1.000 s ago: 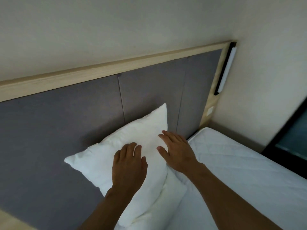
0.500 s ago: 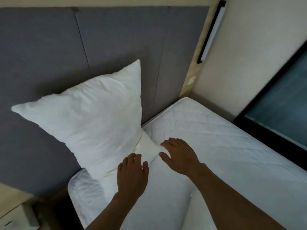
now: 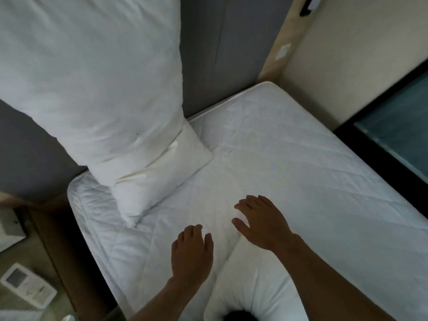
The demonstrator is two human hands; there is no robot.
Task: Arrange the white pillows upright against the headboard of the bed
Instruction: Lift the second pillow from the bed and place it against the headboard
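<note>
A large white pillow [image 3: 92, 72] stands upright against the grey padded headboard [image 3: 215, 54] at the upper left, its lower end folded forward onto the mattress [image 3: 289, 158]. A second white pillow [image 3: 254, 288] lies flat near the bottom, partly under my right forearm. My left hand [image 3: 192, 253] hovers palm down over the mattress, fingers apart, holding nothing. My right hand [image 3: 264, 221] is spread open above the near pillow's top corner, holding nothing. Both hands are apart from the upright pillow.
A white quilted mattress cover fills the middle and right. A bedside table [image 3: 34, 262] at the lower left carries a white remote-like device [image 3: 27, 288] and a pale box [image 3: 9, 228]. A dark window frame [image 3: 393, 126] and a cream wall [image 3: 347, 66] border the right.
Both hands have drawn back from the upright pillow toward me and now hover over the mattress. The view has tilted downward, bringing the second pillow and the bedside table into sight.
</note>
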